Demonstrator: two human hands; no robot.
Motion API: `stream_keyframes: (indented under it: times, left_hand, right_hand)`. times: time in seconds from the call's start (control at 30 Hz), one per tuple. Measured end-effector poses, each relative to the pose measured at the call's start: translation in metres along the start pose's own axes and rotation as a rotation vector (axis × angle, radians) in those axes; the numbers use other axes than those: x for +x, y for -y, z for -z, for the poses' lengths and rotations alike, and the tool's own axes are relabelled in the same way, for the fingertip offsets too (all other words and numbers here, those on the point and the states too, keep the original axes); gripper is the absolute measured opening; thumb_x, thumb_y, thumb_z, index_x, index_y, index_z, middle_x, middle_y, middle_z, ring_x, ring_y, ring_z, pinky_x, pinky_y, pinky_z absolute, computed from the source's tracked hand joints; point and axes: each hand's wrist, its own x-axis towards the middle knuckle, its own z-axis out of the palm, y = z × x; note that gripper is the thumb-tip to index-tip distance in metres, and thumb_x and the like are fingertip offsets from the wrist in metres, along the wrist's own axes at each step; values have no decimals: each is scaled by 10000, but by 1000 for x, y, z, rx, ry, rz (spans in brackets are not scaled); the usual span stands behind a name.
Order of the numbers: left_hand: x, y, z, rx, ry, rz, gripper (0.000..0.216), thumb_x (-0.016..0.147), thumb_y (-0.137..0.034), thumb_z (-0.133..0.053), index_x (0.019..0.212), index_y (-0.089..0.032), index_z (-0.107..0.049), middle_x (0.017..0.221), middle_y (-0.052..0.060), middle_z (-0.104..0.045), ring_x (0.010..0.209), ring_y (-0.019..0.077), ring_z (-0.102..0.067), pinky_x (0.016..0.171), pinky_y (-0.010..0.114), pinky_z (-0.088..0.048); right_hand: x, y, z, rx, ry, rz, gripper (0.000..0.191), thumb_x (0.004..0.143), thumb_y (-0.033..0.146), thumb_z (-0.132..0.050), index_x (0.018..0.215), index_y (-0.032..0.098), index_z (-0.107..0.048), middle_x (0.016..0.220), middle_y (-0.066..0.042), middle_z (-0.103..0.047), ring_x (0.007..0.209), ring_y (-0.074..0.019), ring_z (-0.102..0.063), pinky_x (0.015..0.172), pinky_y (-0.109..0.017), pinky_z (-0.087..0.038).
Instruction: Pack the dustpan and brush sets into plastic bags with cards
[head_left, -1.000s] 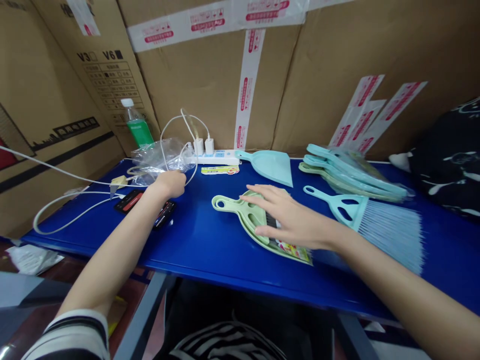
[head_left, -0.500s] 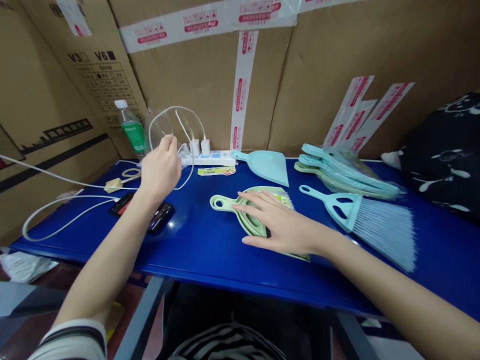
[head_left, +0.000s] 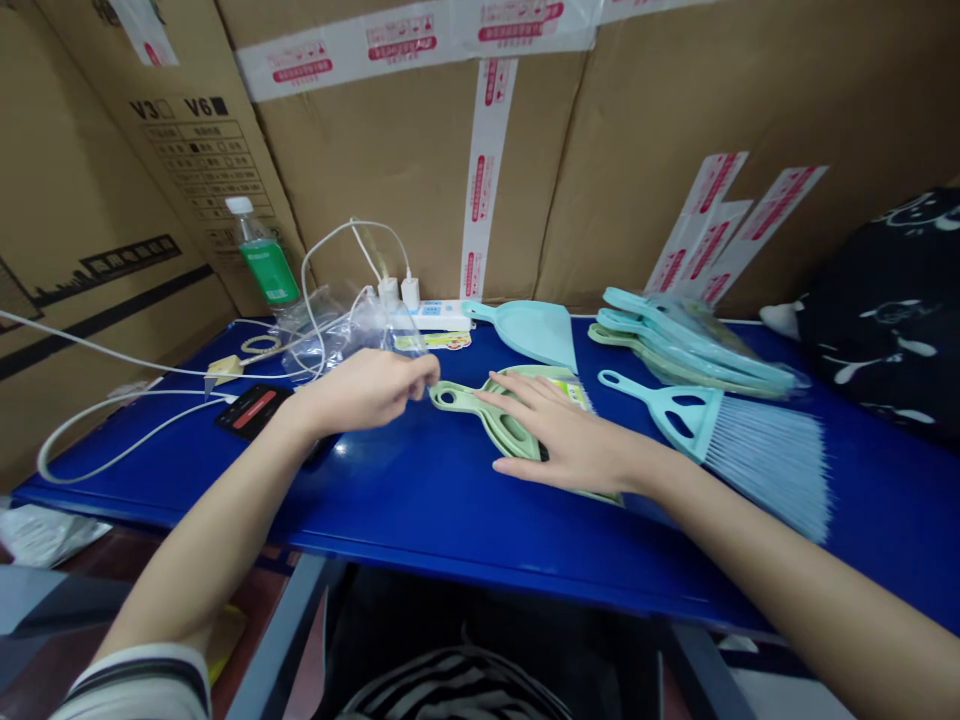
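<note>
My right hand (head_left: 559, 430) lies flat, fingers stretched out, on a light green dustpan (head_left: 504, 432) with a small brush nested in it. The dark bristles are mostly under my palm, and a yellow-green label shows past my fingers. My left hand (head_left: 375, 388) is closed in a pinch just beside the looped handle end. A clear crinkled plastic bag (head_left: 349, 325) spreads behind that hand and reaches its fingertips. Right of the green set lies a light blue brush (head_left: 686, 415) with pale bristles. Behind it is a light blue dustpan (head_left: 536, 330).
Several bagged blue and green dustpans (head_left: 690, 345) are stacked at the back right. A power strip (head_left: 442, 315) with chargers and white cables stands by the cardboard wall. Left are a green-labelled bottle (head_left: 268, 265) and a phone (head_left: 255, 410). A dark patterned bag (head_left: 892, 310) is far right.
My left hand has come down and right, from above the cables to the green handle's end. The clear plastic has come down onto the table. My right hand stays on the green set, which shifted slightly.
</note>
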Motion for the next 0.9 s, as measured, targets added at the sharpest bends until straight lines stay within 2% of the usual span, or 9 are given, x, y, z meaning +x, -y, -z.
stream_keyframes:
  times: [0.07, 0.17, 0.33, 0.43, 0.53, 0.6, 0.67, 0.77, 0.9]
  left_hand:
    - [-1, -2, -4, -104, 90, -108, 352, 730, -55, -437, 1030, -190, -563, 858, -3, -724, 711, 134, -656, 660, 241, -456]
    - [-3, -3, -6, -221, 158, -175, 353, 690, -43, -467, 1007, -183, -539, 829, -9, -729, 634, 116, -638, 612, 226, -435]
    - [-6, -4, -3, -294, 304, -184, 281, 648, 8, -516, 835, -193, -573, 793, -34, -732, 694, 121, -668, 626, 213, -439]
    - [-8, -7, -1, -357, 348, -256, 282, 656, 31, -547, 809, -196, -614, 772, -33, -727, 709, 118, -670, 656, 207, -451]
    - [-11, -8, 2, -467, 402, -301, 171, 728, -92, -652, 857, -203, -666, 781, -3, -727, 724, 132, -672, 667, 209, -470]
    - [-14, -6, 3, -522, 423, -276, 197, 734, -215, -724, 928, -208, -685, 817, 19, -734, 745, 147, -679, 664, 211, -480]
    - [-14, -4, 3, -516, 415, -237, 271, 739, -258, -737, 1001, -216, -682, 861, 27, -736, 763, 153, -681, 682, 219, -486]
    - [-12, -2, 0, -413, 374, -179, 283, 791, -201, -663, 1073, -222, -654, 1008, 34, -710, 768, 135, -671, 745, 241, -485]
    - [-6, -2, -6, -236, 368, -75, 468, 737, -135, -679, 1188, -202, -579, 1206, 64, -607, 737, 112, -649, 767, 249, -475]
  right_hand:
    - [0, -3, 0, -10, -24, 1, 817, 845, 690, -437, 1503, 223, -303, 1579, -182, -214, 1440, -383, -146, 1106, -644, -202]
    - [0, -5, 0, -24, -48, 7, 800, 851, 698, -417, 1499, 241, -312, 1568, -174, -254, 1436, -376, -175, 1101, -644, -219]
    - [1, -5, 2, -29, -15, -25, 834, 846, 703, -418, 1509, 213, -292, 1575, -184, -223, 1441, -376, -147, 1109, -640, -201]
    - [1, -5, 4, -23, 3, -35, 856, 838, 720, -412, 1509, 202, -291, 1579, -186, -212, 1444, -375, -132, 1111, -635, -197]
    - [0, -6, 5, -12, -12, -26, 861, 824, 749, -403, 1504, 230, -303, 1576, -171, -236, 1441, -379, -154, 1101, -635, -226]
    - [-1, -8, 6, -9, -23, -24, 861, 820, 759, -393, 1501, 239, -309, 1574, -165, -245, 1438, -383, -163, 1093, -634, -249]
    - [-3, -10, 8, -17, -39, -28, 845, 829, 756, -378, 1500, 247, -312, 1574, -159, -251, 1437, -384, -169, 1085, -633, -268]
    - [-5, -14, 11, -60, -74, -43, 821, 841, 751, -349, 1499, 260, -317, 1572, -144, -263, 1433, -384, -185, 1074, -629, -294]
    - [-6, -30, 12, -212, -134, -105, 832, 855, 747, -288, 1472, 197, -380, 1537, -173, -333, 1418, -406, -223, 1079, -634, -276]
